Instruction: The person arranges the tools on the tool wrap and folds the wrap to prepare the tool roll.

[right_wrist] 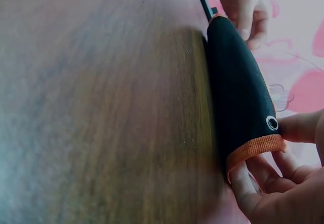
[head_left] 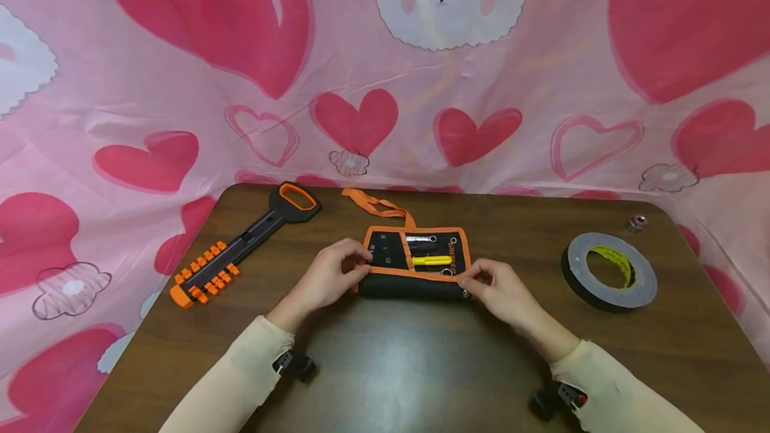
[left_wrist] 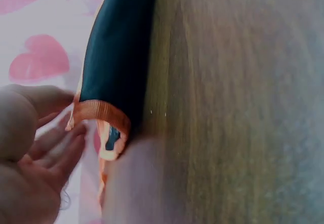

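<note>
A black tool pouch with orange trim lies on the table, its near side folded over into a thick roll. In its pockets sit a yellow handle and a few small wrenches. My left hand pinches the left end of the fold between thumb and fingers. At the right end, my right hand pinches the orange edge close to a metal eyelet. In the right wrist view some of its fingers reach inside the fold's open end. An orange strap trails behind the pouch.
To the left lies a black and orange tool with a loop handle and several orange clips. A roll of tape lies at the right, with a small metal socket behind it. Heart-patterned pink cloth hangs behind the brown table.
</note>
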